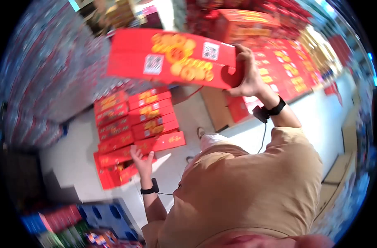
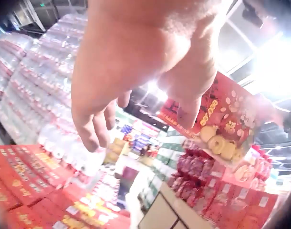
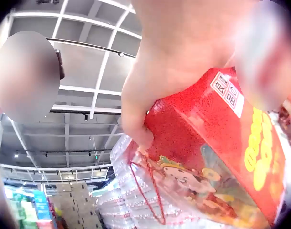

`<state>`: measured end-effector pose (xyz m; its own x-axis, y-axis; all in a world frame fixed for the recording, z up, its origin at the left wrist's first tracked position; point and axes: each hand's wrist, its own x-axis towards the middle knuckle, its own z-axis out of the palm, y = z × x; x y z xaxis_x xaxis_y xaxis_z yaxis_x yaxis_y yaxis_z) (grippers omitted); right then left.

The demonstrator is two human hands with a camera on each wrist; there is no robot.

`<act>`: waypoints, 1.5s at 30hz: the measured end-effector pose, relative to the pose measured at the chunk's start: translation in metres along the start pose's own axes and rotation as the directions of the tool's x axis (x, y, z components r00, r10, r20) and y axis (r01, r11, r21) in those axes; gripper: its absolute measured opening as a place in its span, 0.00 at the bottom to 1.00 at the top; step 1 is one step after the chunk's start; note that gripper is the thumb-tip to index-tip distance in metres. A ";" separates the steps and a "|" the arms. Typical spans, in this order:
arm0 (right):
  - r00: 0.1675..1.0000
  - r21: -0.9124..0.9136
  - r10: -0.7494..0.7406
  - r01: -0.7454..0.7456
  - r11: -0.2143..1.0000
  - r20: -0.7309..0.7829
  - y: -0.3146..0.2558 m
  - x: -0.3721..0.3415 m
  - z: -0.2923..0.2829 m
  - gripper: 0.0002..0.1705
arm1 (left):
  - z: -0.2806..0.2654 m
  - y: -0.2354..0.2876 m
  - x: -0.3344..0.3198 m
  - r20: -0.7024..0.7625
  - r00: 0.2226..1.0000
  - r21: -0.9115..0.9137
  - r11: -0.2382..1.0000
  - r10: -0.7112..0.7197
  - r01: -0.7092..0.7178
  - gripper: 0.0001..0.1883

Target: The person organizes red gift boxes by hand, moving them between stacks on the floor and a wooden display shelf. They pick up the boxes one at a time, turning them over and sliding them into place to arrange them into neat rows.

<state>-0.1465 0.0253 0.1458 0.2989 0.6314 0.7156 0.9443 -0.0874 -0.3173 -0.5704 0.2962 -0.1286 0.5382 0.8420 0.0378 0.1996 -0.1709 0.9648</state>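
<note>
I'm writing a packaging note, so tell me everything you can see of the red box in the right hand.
The red box is long and looks like glossy cardboard. One face carries yellow-gold print and two white code squares; another shows a cartoon figure. A thin red cord hangs by it. Held up off the floor and slightly tilted, it is gripped at one end by the right hand. Its contents cannot be seen.

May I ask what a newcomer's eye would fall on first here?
Probably the large red box with gold pictures, near the head view's top, held by the right hand. Next come rows of red boxes lower down, near the left hand, and tall stacks of clear-wrapped packs at that view's left.
</note>
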 end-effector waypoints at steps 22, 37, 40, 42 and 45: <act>0.970 -0.216 -0.045 0.097 0.972 0.237 0.022 -0.254 -0.398 0.47 | 0.381 0.170 -0.140 0.264 0.886 -0.316 0.902 0.382 -0.295 0.19; 0.967 -0.194 -0.134 0.177 0.965 0.216 0.171 -0.289 -0.528 0.47 | 0.491 0.303 -0.246 0.290 0.940 -0.401 0.914 0.181 -0.052 0.28; 0.962 -0.189 -0.115 0.165 0.968 0.248 0.219 -0.275 -0.530 0.46 | 0.528 0.315 -0.222 0.321 0.920 -0.414 0.907 0.225 -0.078 0.34; 0.951 -0.196 -0.076 0.140 0.971 0.301 0.250 -0.262 -0.537 0.46 | 0.559 0.338 -0.207 0.333 0.896 -0.464 0.878 0.292 -0.114 0.34; 0.936 -0.213 0.002 0.078 0.974 0.351 0.297 -0.246 -0.548 0.46 | 0.610 0.359 -0.177 0.377 0.865 -0.560 0.825 0.332 -0.072 0.37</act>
<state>0.1356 -0.5781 0.2165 0.2331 0.8616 0.4508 0.9724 -0.2002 -0.1201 -0.0944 -0.2266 0.0519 0.8403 0.4784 0.2550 -0.3332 0.0847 0.9390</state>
